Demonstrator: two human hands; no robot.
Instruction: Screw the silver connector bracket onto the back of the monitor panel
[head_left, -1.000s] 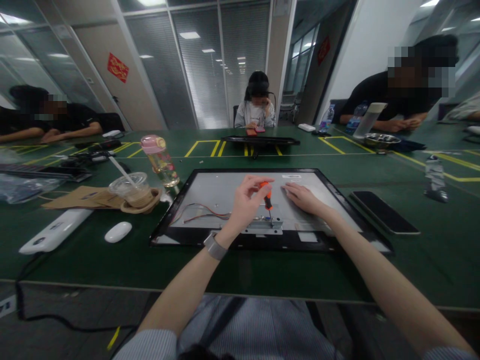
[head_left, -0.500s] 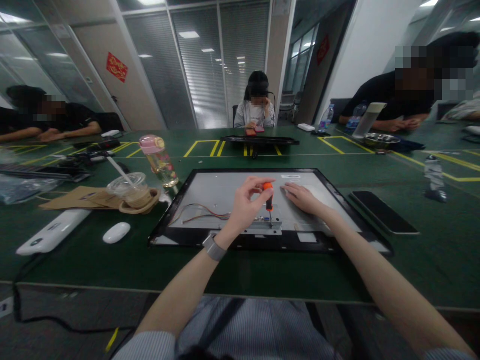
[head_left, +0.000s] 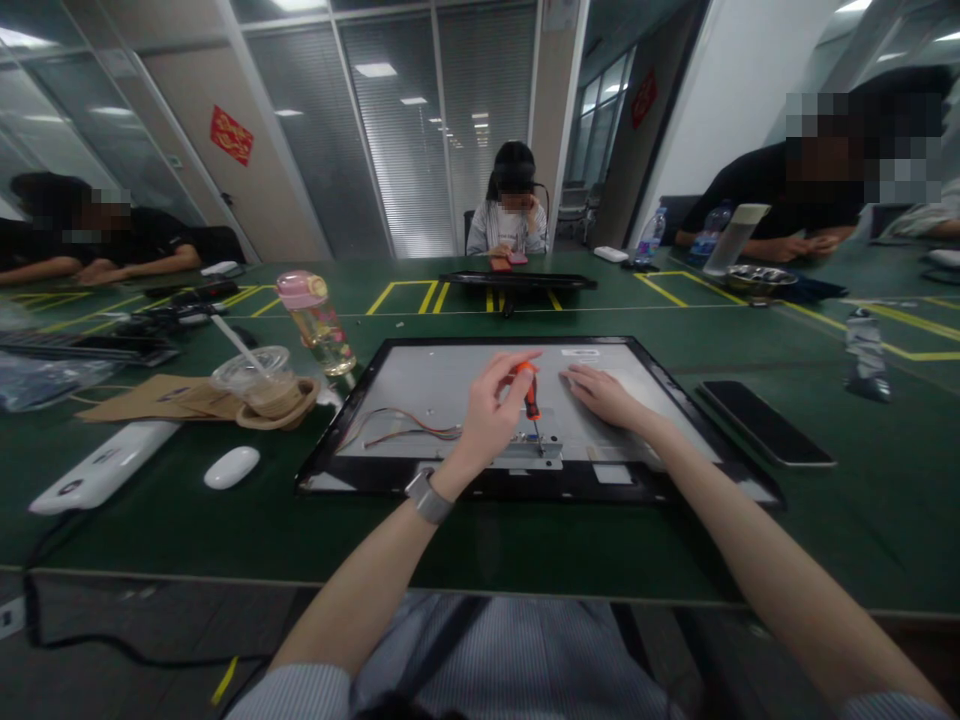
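Observation:
My left hand (head_left: 493, 408) is closed around the handle of an orange and black screwdriver (head_left: 530, 392). The screwdriver leans to the left, and its tip meets a metal bracket (head_left: 551, 450) along the near edge of a flat display panel (head_left: 420, 375). The panel lies with its grey metal back up inside a black frame. My right hand (head_left: 604, 397) rests flat on that back, fingers stretched out, right of the screwdriver. Thin coloured wires (head_left: 409, 425) run over the panel to the left of my left hand.
Left of the panel are a pink-lidded bottle (head_left: 319, 320), an iced drink cup (head_left: 262, 380), a white mouse (head_left: 232, 467) and a white power strip (head_left: 105, 465). A black phone (head_left: 765, 422) lies to the right. Another dark panel (head_left: 517, 281) and several people are across the table.
The screwdriver's handle has tipped to the left along with the fingers of my left hand, while its tip stays at the bracket. My right hand keeps its place on the panel.

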